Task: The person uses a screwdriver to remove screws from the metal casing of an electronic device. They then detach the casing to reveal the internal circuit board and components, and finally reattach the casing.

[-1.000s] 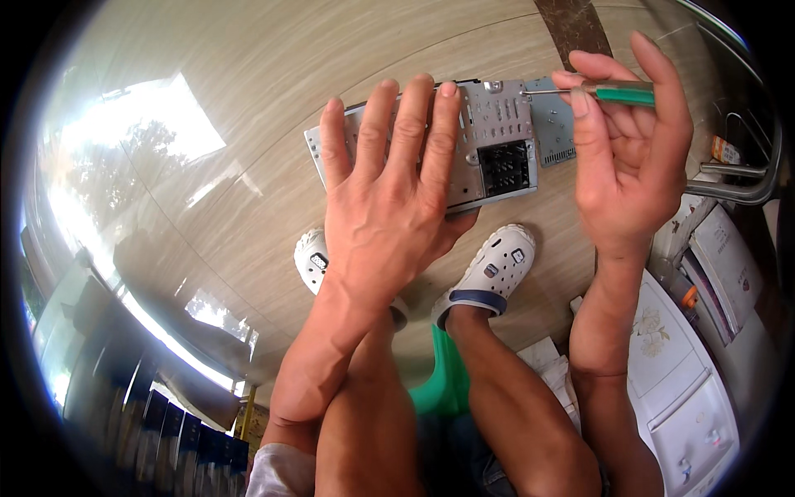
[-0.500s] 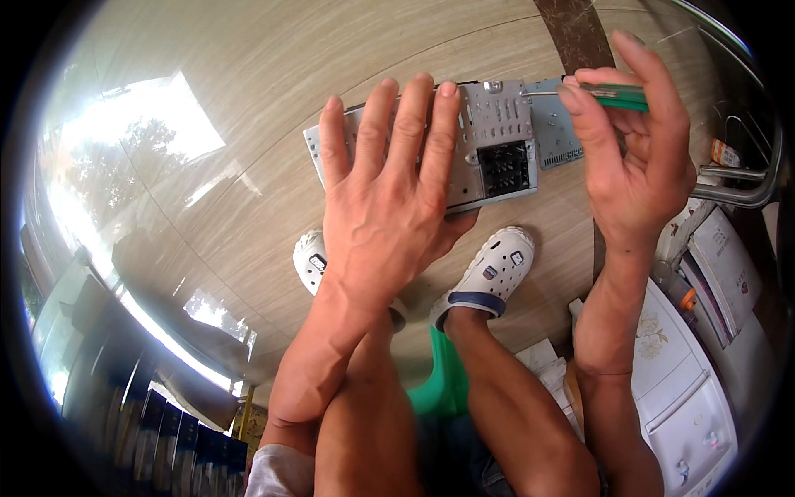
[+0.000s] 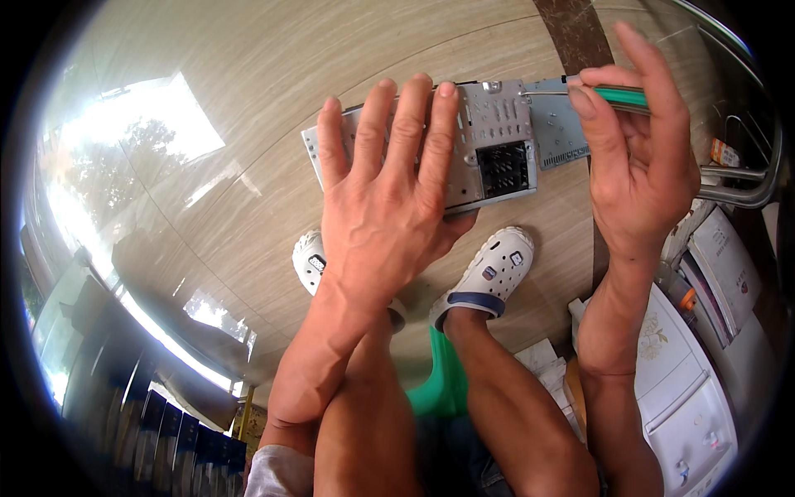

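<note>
A silvery metal car stereo [image 3: 497, 114], with slots and a black multi-pin socket [image 3: 503, 169] in its right end, lies crosswise in front of me. My left hand [image 3: 385, 190] spans it, fingers spread over the top to the far edge and thumb at the near edge. A screwdriver with a green handle [image 3: 619, 96] is pinched in my right hand [image 3: 633, 157], index finger raised. Its thin shaft points left, and its tip meets the far right corner of the casing. Beside that end, partly behind it, is a flat bluish-grey metal plate [image 3: 563, 124].
Below the stereo are my white clogs [image 3: 494, 267] on the glossy tiled floor [image 3: 248, 50]. A green stool [image 3: 443, 377] shows between my legs. To the right stand a chrome tube frame [image 3: 754, 195] and a white drawer cabinet [image 3: 687, 422]. Dark boxes [image 3: 178, 447] line the lower left.
My right hand has shifted slightly and turned the screwdriver handle, with the tip staying at the same corner. The left hand and stereo are almost unmoved.
</note>
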A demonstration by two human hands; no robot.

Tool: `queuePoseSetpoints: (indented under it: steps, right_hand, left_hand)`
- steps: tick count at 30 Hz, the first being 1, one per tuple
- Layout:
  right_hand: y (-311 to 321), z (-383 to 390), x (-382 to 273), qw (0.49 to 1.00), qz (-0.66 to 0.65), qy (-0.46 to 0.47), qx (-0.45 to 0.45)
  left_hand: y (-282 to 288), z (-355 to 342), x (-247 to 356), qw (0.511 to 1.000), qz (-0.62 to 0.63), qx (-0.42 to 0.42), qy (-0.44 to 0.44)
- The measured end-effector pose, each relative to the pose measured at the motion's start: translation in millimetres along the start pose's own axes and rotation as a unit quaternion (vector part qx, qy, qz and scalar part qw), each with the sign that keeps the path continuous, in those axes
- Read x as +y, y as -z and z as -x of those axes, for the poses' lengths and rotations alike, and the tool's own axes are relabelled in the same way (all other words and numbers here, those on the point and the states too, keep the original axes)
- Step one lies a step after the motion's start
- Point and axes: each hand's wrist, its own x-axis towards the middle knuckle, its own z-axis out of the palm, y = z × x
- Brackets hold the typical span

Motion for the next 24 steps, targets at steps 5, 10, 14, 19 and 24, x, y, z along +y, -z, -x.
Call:
queuePoseSetpoints:
  steps: [5, 10, 14, 19, 24]
  right_hand:
    - [0, -4, -10, 0.996, -0.075, 0.032, -0.019]
    - [6, -7, -10, 0.998, -0.024, 0.052, -0.032]
    - [1, -9, -14, 0.978, 0.123, 0.123, -0.119]
    - [-10, -4, -14, 0.983, -0.184, 0.022, 0.017]
    - [-2, -2, -10, 0.994, -0.081, 0.07, -0.017]
  left_hand:
    - [2, 1, -1, 1.0, 0.001, 0.002, -0.001]
    - [3, 0, 0, 1.0, 0.005, -0.009, 0.001]
    - [1, 1, -1, 1.0, -0.005, -0.012, 0.0]
    - [2, 1, -1, 1.0, -0.007, -0.01, -0.001]
    - [2, 0, 0, 1.0, -0.007, -0.008, 0.001]
